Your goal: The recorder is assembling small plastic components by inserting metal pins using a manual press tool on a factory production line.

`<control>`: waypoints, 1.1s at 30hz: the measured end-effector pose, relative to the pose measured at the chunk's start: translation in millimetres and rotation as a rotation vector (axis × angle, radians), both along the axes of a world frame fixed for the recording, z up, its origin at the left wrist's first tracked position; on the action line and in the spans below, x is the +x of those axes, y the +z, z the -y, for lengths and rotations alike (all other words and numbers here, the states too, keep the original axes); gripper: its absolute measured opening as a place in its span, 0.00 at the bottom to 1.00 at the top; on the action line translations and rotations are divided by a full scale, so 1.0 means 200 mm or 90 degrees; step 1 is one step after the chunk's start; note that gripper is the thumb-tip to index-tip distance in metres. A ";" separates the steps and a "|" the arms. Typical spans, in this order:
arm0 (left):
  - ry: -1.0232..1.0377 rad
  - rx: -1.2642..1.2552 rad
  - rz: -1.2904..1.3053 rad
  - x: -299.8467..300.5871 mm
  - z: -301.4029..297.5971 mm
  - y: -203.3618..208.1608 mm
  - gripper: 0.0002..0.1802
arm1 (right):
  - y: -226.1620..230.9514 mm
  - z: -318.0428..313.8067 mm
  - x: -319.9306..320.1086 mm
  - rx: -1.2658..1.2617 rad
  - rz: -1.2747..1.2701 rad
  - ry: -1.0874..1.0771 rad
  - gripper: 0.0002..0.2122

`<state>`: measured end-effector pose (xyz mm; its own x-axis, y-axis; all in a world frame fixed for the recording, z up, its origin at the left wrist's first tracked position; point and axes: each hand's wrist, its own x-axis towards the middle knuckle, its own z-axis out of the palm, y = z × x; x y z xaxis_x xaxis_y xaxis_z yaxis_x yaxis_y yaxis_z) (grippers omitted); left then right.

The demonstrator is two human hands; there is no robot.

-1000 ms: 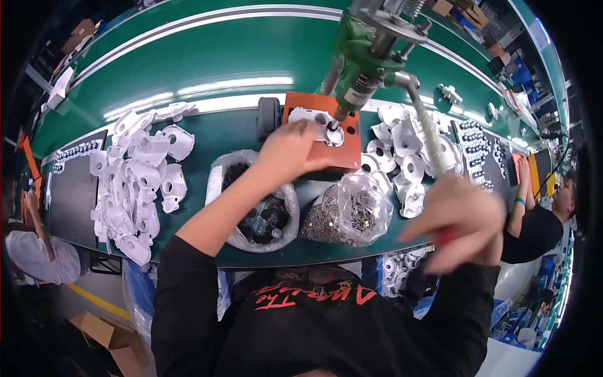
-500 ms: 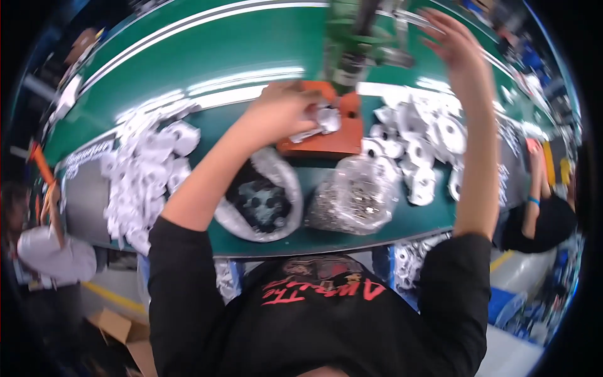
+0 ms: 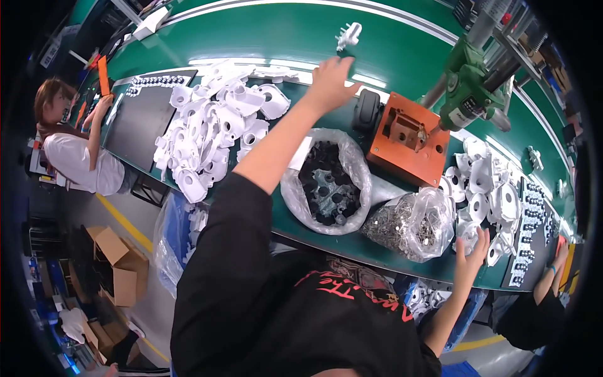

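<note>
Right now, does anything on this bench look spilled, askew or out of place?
Little stands out. One white plastic part lies alone on the green belt, just beyond the left hand, apart from the heaped white parts. Both bags sit open but unspilled.

Green conveyor belt (image 3: 264, 34) running along the back, an orange fixture block (image 3: 409, 139) under the green press tool (image 3: 468, 94), a clear bag of black parts (image 3: 326, 185) sitting just beside a bag of metal screws (image 3: 411, 223), cardboard boxes (image 3: 119, 264) on the floor at left, a seated co-worker (image 3: 75, 157) at the far left
</note>
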<state>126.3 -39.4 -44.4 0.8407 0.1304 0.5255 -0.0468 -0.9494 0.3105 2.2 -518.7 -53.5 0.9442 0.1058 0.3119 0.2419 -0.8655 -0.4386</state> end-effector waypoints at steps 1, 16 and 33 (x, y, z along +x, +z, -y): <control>-0.002 0.010 -0.002 -0.06 -0.05 0.02 0.31 | -0.03 -0.01 0.00 0.006 -0.025 -0.006 0.20; 0.390 0.149 -0.286 -0.62 -0.60 0.28 0.20 | -0.04 -0.05 0.07 0.076 -0.010 -0.052 0.23; -0.528 -0.594 -0.024 -0.90 0.62 0.57 0.20 | 0.60 -0.81 -0.17 0.578 -0.098 0.495 0.35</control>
